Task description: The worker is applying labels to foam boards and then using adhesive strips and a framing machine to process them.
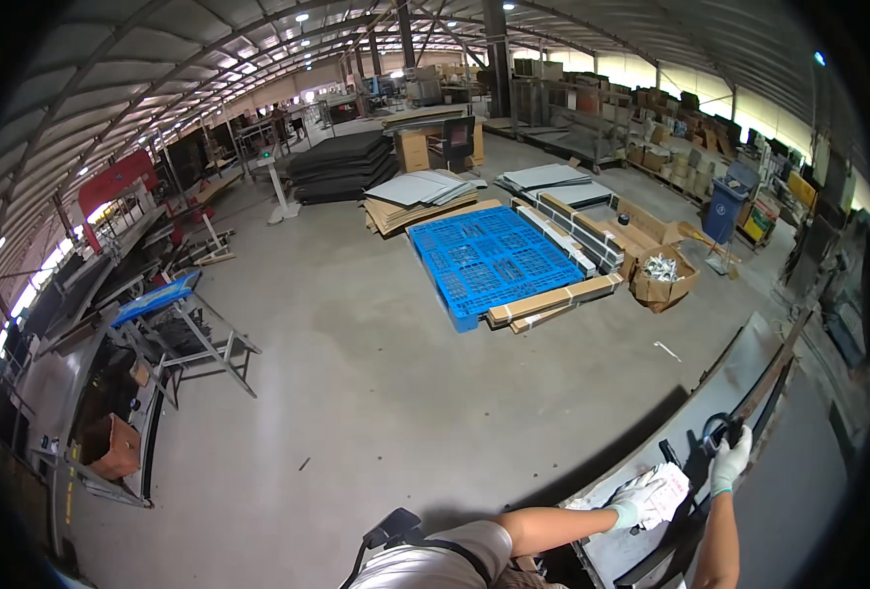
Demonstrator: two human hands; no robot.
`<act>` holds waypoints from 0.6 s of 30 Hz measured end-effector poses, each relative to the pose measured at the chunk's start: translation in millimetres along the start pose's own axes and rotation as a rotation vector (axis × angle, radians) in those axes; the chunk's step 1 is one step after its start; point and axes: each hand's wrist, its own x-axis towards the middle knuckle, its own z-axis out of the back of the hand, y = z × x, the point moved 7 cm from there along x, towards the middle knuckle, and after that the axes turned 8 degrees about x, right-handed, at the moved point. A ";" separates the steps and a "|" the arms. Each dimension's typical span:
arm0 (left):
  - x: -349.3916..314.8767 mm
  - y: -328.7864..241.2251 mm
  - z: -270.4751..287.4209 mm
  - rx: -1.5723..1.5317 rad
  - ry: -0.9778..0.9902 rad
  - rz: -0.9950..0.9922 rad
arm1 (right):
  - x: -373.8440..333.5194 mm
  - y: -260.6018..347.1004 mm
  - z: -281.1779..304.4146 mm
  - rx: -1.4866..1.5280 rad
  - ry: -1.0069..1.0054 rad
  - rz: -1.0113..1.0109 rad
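At the lower right, my left hand (635,499), in a pale glove, presses a crumpled white cloth (666,491) with faint reddish marks over a long grey metal surface (606,488). Further right, my right hand (730,461), also gloved, closes at a black ring-shaped piece (715,429); its fingers are partly hidden. Between the hands, a small black fitting (668,453) stands up from the surface. Dark bars run along the work near my right forearm.
A blue plastic pallet (494,257) lies ahead, with strapped long cartons (557,299) along its edge. Beside it stands an open carton of crumpled material (662,280). A blue-topped metal stand (194,339) and a brown box (111,447) are at left. Black sheets (342,167) are stacked farther back.
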 end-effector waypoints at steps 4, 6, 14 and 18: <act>-3.3 1.0 3.8 0.041 0.044 0.032 | 25.3 4.9 19.4 0.183 0.025 -0.167; -2.8 4.8 5.0 0.036 0.002 0.048 | 19.2 10.7 21.6 0.032 0.073 -0.166; 27.3 5.9 -16.3 0.263 0.002 -0.181 | 20.0 10.5 57.2 0.515 -0.080 -0.139; -10.5 -14.0 55.2 0.086 -0.371 -0.009 | -8.2 115.6 70.5 1.371 0.144 -0.854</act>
